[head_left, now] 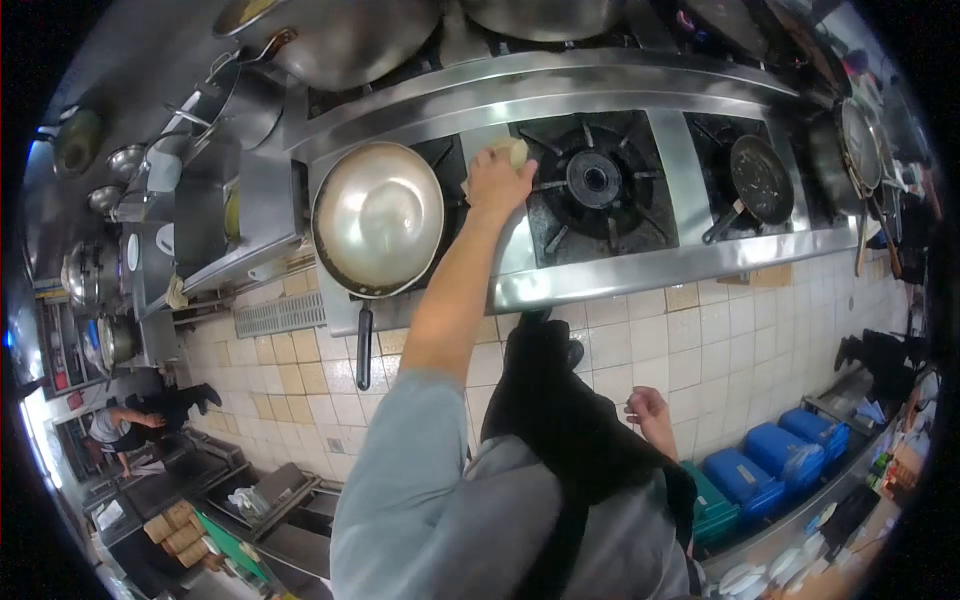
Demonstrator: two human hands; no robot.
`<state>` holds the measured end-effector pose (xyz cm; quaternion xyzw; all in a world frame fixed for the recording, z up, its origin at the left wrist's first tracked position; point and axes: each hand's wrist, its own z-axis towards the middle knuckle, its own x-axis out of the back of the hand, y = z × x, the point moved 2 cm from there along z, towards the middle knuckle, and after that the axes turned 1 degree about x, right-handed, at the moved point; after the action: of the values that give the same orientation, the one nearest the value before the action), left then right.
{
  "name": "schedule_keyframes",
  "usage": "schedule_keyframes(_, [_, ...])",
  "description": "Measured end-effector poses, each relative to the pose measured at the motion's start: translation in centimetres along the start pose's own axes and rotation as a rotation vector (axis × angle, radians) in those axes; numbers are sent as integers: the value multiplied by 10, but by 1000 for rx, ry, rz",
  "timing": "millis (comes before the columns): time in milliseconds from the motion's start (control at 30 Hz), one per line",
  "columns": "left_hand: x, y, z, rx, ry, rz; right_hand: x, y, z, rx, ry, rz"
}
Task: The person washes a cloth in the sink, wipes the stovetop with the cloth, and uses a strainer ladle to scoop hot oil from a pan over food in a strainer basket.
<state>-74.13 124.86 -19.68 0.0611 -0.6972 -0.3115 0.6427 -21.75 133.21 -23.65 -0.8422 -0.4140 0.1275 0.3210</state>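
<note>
A loose, grey-blue short sleeve lies well back from the bare left hand, its plain hem wide. The shirt is soft grey. Just left of the bare right hand are a matte black apron, its dark strap running over the shirt, and a black, round-toed shoe.

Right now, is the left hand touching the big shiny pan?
Apart. The head view shows a strip of dark burner between the left hand and the pan's rim.
</note>
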Motion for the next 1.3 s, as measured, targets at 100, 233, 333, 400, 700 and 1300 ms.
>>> schedule_keyframes(100, [-45,-25,0,-438,92,420,10,-5,16,58,46,-113])
schedule_keyframes(233, [-46,-31,-79,-444,-20,101,18,-13,12,28,120,5])
schedule_keyframes(333, [-23,-37,-142,-500,-239,117,21,7,21,24,145,24])
schedule_keyframes(400, [-18,-60,-188,-620,-343,136,16,28,20,-5,152,54])
schedule_keyframes(700, [-142,147,-165,-1095,-550,-41,-3,65,-11,-142,151,50])
schedule_keyframes(1300, [-87,69,-176,-1128,-639,180,21,121,-26,-111,333,173])
